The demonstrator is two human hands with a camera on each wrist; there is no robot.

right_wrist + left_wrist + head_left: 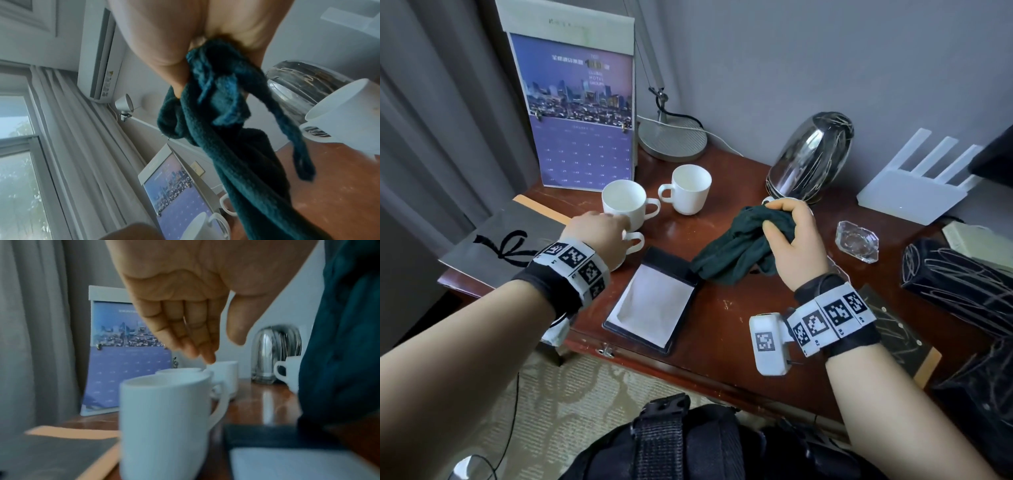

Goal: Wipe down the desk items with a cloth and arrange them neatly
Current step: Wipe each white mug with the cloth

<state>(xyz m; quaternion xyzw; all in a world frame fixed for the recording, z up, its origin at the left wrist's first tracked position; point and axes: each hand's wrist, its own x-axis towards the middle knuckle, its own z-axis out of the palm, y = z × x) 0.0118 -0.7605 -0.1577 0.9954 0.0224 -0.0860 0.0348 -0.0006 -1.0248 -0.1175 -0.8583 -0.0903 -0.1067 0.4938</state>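
Three white cups stand at the desk's left: one [688, 188] at the back, one [624, 202] in front of it, and a near one [164, 418] mostly under my left hand [611, 221]. That hand hovers above the cups with straight fingers [193, 337] pointing down and holds nothing. My right hand [779, 219] grips a bunched dark green cloth [739, 246] whose tail trails onto the desk. A fourth white cup [349, 121] sits just behind that hand, by the steel kettle [811, 157].
A notepad [654, 301] in a black holder lies between my hands. A calendar [582, 116] and lamp base [673, 137] stand at the back left, a paper bag [493, 246] on the left edge. A glass ashtray [858, 241], white router [914, 192] and dark objects crowd the right.
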